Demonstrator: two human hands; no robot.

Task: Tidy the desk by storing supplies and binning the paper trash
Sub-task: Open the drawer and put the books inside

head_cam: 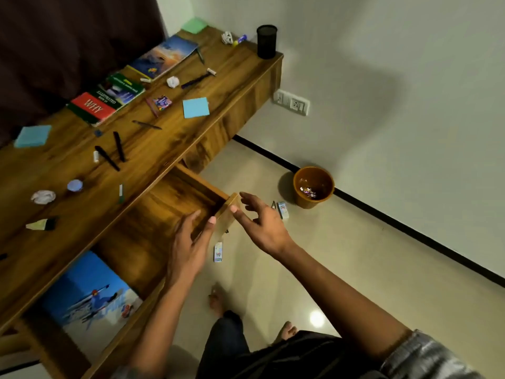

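Note:
The wooden desk [153,149] has its drawer [175,198] pulled out; a blue notebook [90,296] lies inside at the near end. My left hand [191,242] is over the drawer's front edge with relaxed fingers, holding nothing. My right hand [259,220] hovers just right of the drawer front, fingers spread. Crumpled paper balls lie on the desk: one near left [43,196], one in the middle [172,81], one far [226,37]. Black pens [107,157] and blue sticky pads [195,107] are scattered on top.
An orange bin [313,187] with wrappers stands on the floor by the wall. A black mesh pen cup [266,41] sits at the desk's far corner. Books [109,99] lie along the back. Two small boxes [218,251], [282,210] lie on the floor. My bare feet are below.

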